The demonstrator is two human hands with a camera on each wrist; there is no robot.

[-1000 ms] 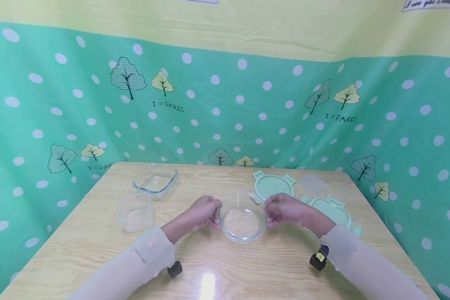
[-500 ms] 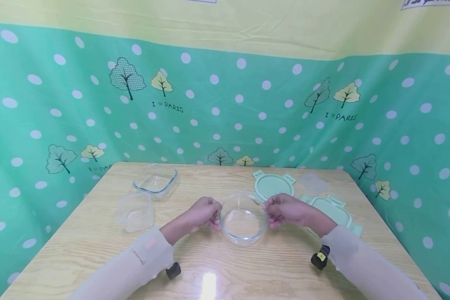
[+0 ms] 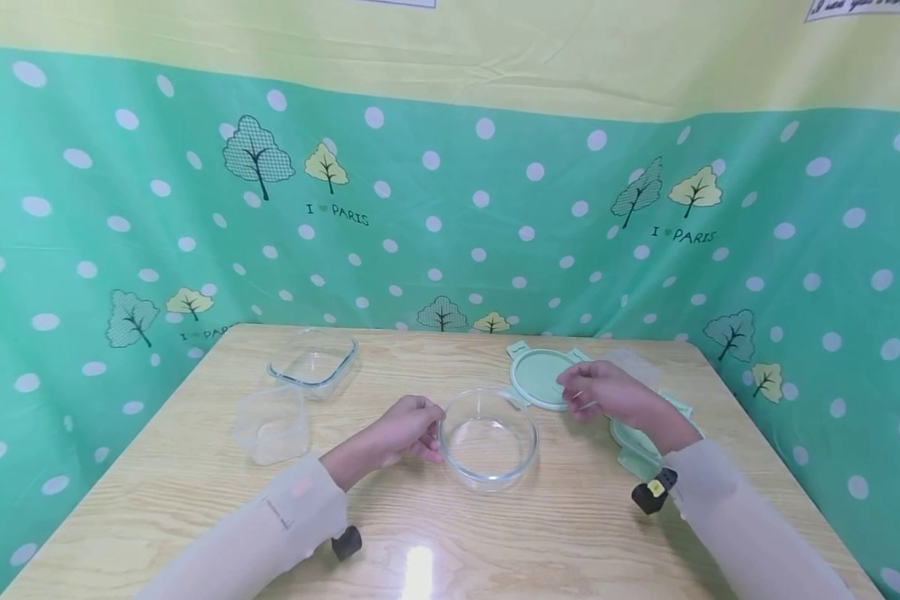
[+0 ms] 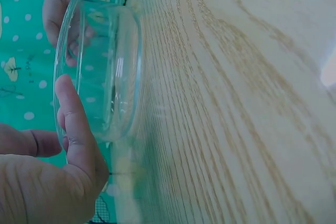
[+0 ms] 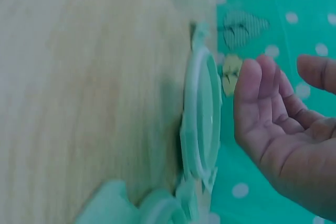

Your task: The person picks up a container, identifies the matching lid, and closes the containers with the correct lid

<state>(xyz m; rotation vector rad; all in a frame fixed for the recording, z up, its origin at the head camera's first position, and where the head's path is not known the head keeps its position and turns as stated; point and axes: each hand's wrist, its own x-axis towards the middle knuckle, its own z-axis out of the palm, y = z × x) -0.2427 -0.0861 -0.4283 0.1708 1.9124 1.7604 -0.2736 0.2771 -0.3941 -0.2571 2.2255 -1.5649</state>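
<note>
A round clear glass bowl sits upright on the table in front of me. My left hand pinches its left rim between thumb and fingers, as the left wrist view also shows on the bowl. My right hand is off the bowl, over the right edge of a round pale green lid with clip flaps. In the right wrist view the right hand has loosely bent fingers, the thumb apart and nothing between them, beside the round lid.
A second green lid lies partly under my right forearm. Behind that hand is a thin translucent lid. At the left stand a rectangular glass dish and a translucent plastic container. A patterned curtain hangs behind the table.
My right hand has let go of the bowl's right rim and moved right and away from me, over the round green lid. The left hand and the bowl stay nearly where they were.
</note>
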